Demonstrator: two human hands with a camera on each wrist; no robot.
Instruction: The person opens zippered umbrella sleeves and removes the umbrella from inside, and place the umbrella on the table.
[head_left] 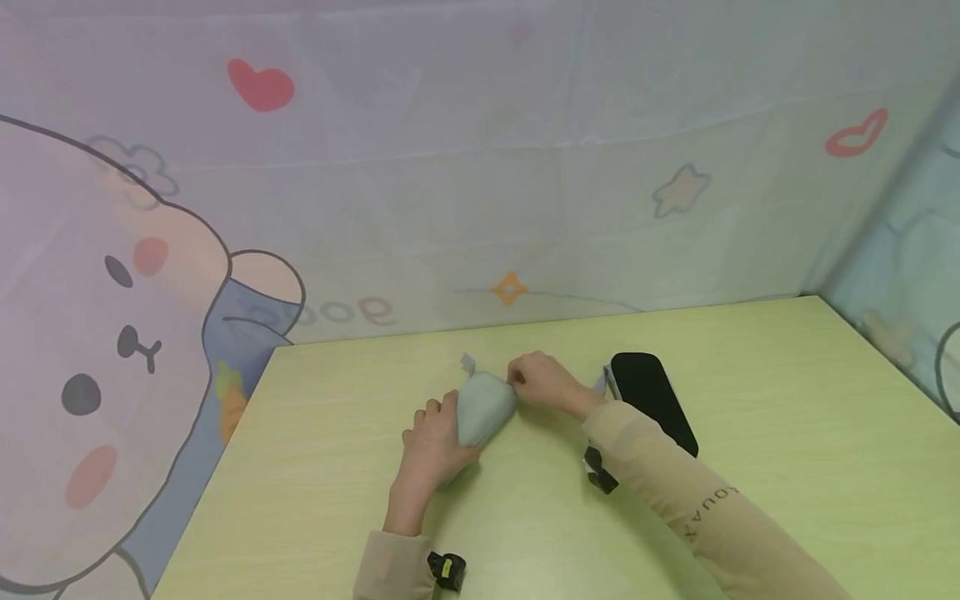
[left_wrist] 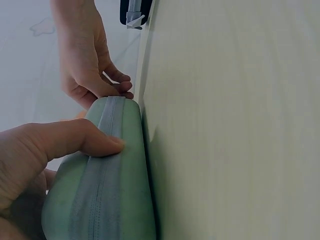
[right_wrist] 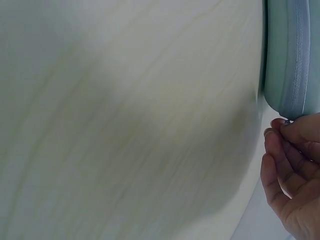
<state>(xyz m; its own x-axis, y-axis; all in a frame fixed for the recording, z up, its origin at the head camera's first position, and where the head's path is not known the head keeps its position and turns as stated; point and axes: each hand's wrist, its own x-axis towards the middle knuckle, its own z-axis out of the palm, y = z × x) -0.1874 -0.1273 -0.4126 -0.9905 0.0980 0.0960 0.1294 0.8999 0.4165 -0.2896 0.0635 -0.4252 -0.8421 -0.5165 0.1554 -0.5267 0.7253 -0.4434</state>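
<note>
Cartoon-printed curtain (head_left: 450, 167) behind yellowish table (head_left: 787, 367)

My left hand (head_left: 435, 439) curves in a grip with its thumb (left_wrist: 100, 142) extended, while my right arm (head_left: 675, 483) slants inward and my right hand (head_left: 546, 383) pinches thumb and forefinger together.

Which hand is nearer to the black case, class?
Right. The right hand is left of the black case, at one end of the green case; the left hand, farther left, holds the green case.

head: high, forward-down over table (head_left: 750, 358); left wrist, right wrist: close, sideways-tilted; both share green case (left_wrist: 135, 190)
</note>
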